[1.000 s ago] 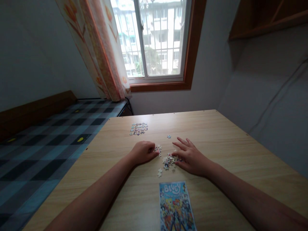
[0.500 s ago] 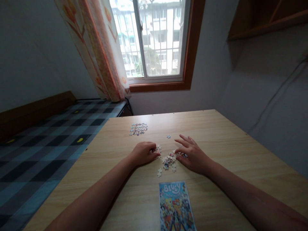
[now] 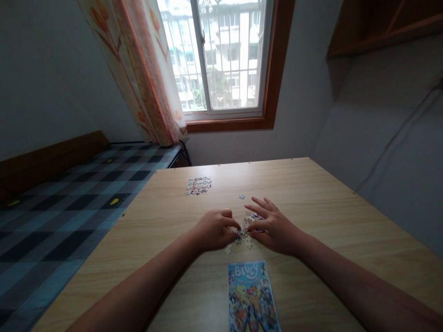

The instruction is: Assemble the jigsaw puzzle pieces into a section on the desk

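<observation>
A small heap of loose jigsaw pieces (image 3: 244, 234) lies on the wooden table (image 3: 311, 203) in front of me. My left hand (image 3: 215, 229) rests at the heap's left side with its fingers curled in a pinch on pieces too small to make out. My right hand (image 3: 273, 226) lies on the heap's right side, thumb and forefinger pinched at the pieces and the other fingers stretched out. The two hands nearly touch over the heap. A colourful picture card (image 3: 252, 297) lies nearer to me.
A second cluster of puzzle pieces (image 3: 198, 185) sits further back on the left, and a single piece (image 3: 242, 197) lies beyond my hands. A checked bed (image 3: 69, 203) adjoins the table's left edge. A window and a curtain (image 3: 145, 74) are behind, a wall at right.
My left hand has slid right and nearer, from the small group of pieces into the heap beside my right hand. My right hand has shifted slightly left.
</observation>
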Demonstrator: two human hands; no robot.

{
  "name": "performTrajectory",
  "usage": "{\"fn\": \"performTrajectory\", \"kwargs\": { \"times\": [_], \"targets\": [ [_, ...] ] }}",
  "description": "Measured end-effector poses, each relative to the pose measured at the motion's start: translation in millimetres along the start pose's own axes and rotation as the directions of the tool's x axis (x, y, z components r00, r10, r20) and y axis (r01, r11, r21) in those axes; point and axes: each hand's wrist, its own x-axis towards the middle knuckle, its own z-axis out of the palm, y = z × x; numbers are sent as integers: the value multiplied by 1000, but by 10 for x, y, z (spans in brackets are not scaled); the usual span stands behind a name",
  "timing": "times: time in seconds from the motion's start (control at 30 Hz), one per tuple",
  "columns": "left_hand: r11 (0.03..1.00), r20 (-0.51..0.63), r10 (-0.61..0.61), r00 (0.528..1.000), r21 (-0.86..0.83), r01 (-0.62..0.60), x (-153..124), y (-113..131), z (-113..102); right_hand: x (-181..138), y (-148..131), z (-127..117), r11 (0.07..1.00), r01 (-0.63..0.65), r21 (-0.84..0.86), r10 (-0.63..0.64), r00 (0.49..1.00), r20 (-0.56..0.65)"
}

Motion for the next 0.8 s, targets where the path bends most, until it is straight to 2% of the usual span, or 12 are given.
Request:
{"fn": "performTrajectory", "kwargs": {
  "times": [0.8],
  "targets": [
    [992, 12, -37, 999, -120, 38, 17, -34, -10, -16, 48, -50, 998, -27, 55, 23, 997, 68]
  ]
}}
